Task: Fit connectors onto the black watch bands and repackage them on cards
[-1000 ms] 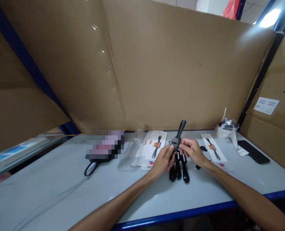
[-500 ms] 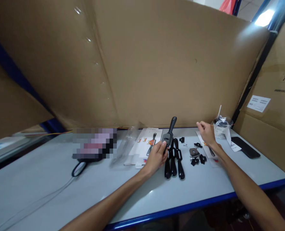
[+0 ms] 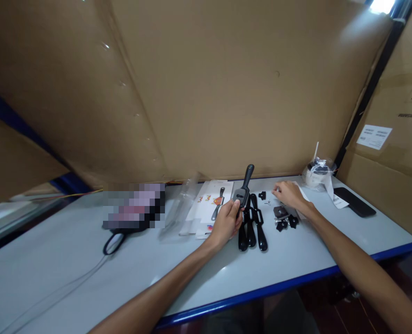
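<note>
My left hand (image 3: 225, 220) is closed round one handle of a black spokeshave (image 3: 241, 195). The tool is tilted, its other handle pointing up and away, and my thumb lies near the slotted plate at its middle. Several more black spokeshave bodies (image 3: 260, 227) lie side by side on the table, just right of that hand. My right hand (image 3: 288, 194) is low over the loose parts, fingers curled together; whatever is between its fingertips is hidden. Close to it lie grey metal blades (image 3: 280, 212), dark lever caps (image 3: 292, 221) and small screws (image 3: 267, 202).
Printed cards (image 3: 206, 204) and a clear plastic bag (image 3: 181, 211) lie left of the tools. Further left is a blurred-out item with a black strap loop (image 3: 113, 243). A wrapped cup (image 3: 317, 174) and a black phone (image 3: 355, 202) are at the right. Cardboard (image 3: 206, 93) walls the back.
My right hand has moved left and down toward the loose parts, now covering the spot where one dark cap lay. My left hand still holds the spokeshave almost unmoved. The view has tilted slightly down.
</note>
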The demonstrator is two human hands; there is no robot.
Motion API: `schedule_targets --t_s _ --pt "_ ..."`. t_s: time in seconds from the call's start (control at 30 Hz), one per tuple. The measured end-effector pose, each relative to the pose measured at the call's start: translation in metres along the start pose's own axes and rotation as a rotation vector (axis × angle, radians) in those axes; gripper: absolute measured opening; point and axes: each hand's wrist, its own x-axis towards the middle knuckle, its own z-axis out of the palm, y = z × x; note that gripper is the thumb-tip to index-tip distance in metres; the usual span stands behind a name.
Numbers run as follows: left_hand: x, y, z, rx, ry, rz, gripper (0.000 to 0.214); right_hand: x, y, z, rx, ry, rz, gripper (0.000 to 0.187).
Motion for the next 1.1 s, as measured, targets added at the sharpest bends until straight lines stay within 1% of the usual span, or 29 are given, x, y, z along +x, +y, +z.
schedule_targets --t_s 0.07,0.2,0.27,0.37,0.47,0.53,0.6,0.67,0.73,0.8,0.87,0.9,0.93,1.0,1.1 --pt "0.000 -0.001 0.000 0.004 0.004 -0.005 0.055 -0.002 -0.008 0.006 0.012 -0.011 -0.004 0.029" --pt "0.001 -0.002 0.001 0.010 -0.001 -0.015 0.056 -0.003 -0.022 0.015 0.001 -0.016 -0.058 0.040" --pt "0.001 -0.003 0.002 0.017 -0.007 -0.005 0.056 0.000 -0.024 0.020 -0.013 -0.026 -0.067 0.039" --pt "0.001 -0.004 0.003 0.028 -0.007 0.015 0.058 0.009 -0.023 0.029 0.022 -0.042 -0.051 0.031" --pt "0.002 -0.006 0.004 0.030 -0.013 0.022 0.059 0.022 -0.019 0.039 0.197 -0.043 0.009 0.027" --pt "0.003 -0.007 0.004 0.024 -0.024 0.027 0.057 0.030 -0.017 0.046 0.379 -0.016 0.072 0.027" --pt "0.003 -0.007 0.004 0.000 -0.033 0.022 0.057 0.036 -0.015 0.049 0.519 0.026 0.116 0.020" --pt "0.003 -0.006 0.004 -0.037 -0.037 0.002 0.058 0.038 -0.013 0.047 0.576 0.066 0.128 0.017" --pt "0.003 -0.005 0.004 -0.071 -0.034 -0.022 0.060 0.035 -0.011 0.038 0.665 0.103 0.125 0.016" --pt "0.003 -0.003 0.004 -0.083 -0.022 -0.037 0.060 0.026 -0.013 0.025 0.891 0.150 0.097 0.018" --pt "0.003 -0.003 0.004 -0.068 -0.007 -0.036 0.061 0.012 -0.021 0.011 1.167 0.193 0.038 0.030" --pt "0.003 -0.004 0.005 -0.053 0.001 -0.031 0.062 0.005 -0.027 0.005 1.265 0.204 0.007 0.034" --pt "0.003 -0.005 0.005 -0.035 0.007 -0.025 0.062 -0.002 -0.035 0.000 1.327 0.193 -0.013 0.035" --pt "0.003 -0.007 0.006 0.006 0.018 -0.006 0.061 -0.015 -0.053 -0.005 1.402 0.125 -0.029 0.037" --pt "0.004 -0.013 0.006 0.060 0.035 0.045 0.057 -0.027 -0.077 -0.004 1.437 0.030 -0.046 0.038"
